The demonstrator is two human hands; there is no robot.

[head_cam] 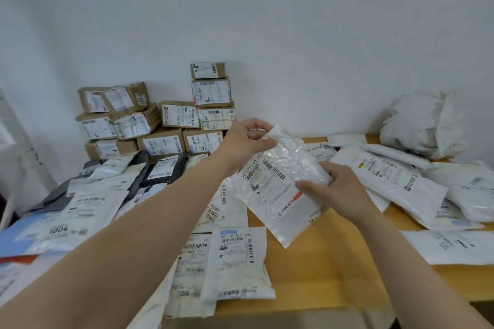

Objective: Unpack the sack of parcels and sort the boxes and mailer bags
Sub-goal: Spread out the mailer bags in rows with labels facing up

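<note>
I hold a white bubble mailer bag (275, 195) with a barcode label above the middle of the table. My left hand (244, 139) pinches its upper corner. My right hand (338, 188) grips its right edge, thumb on the label side. Brown cardboard boxes (171, 117) with labels are stacked against the wall at the back left. Flat white and dark mailer bags (91, 203) overlap in a pile on the left. The crumpled white sack (425, 125) sits at the back right corner.
More white mailer bags (401, 179) lie spread on the right side of the yellow wooden table (315, 270). Several labelled mailers (235, 259) lie near the front centre. A white wall runs behind everything.
</note>
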